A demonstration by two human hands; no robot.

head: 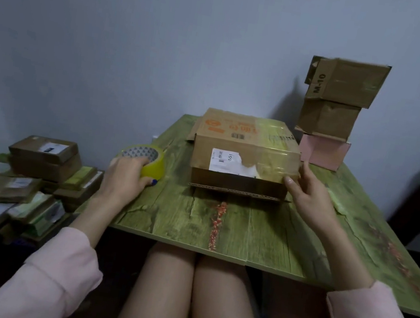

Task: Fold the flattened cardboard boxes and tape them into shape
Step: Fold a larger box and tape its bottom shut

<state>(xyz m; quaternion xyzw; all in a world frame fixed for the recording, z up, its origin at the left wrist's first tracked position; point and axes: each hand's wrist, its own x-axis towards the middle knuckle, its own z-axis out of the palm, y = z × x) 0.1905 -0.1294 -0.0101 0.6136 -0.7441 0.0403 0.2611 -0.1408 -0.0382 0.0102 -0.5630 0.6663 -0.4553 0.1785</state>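
So I'm sitting at the green table [246, 233], which is filling most of my view, its near edge running just above my knees. A wide strip of bare tabletop is lying between that edge and the cardboard box [243, 147], which is sitting flat around the middle, glossy tape shining across its right half. The box's bottom flap is poking out toward me along the front.

Off the left side, lower down, the pile of flattened boxes [26, 179] is lying in a messy heap. At the far right corner the stack of three boxes [331, 117] is standing against the wall, pink one at the bottom, just beside the big box's back corner.

The tape roll [148, 161] is sitting near the table's left edge, a small gap apart from the box. My left hand [126, 173] is gripping it, fingers curled over the top, thumb at the front. My right hand [308, 191] is holding the box's near right corner, thumb on the front face, fingers round the side.
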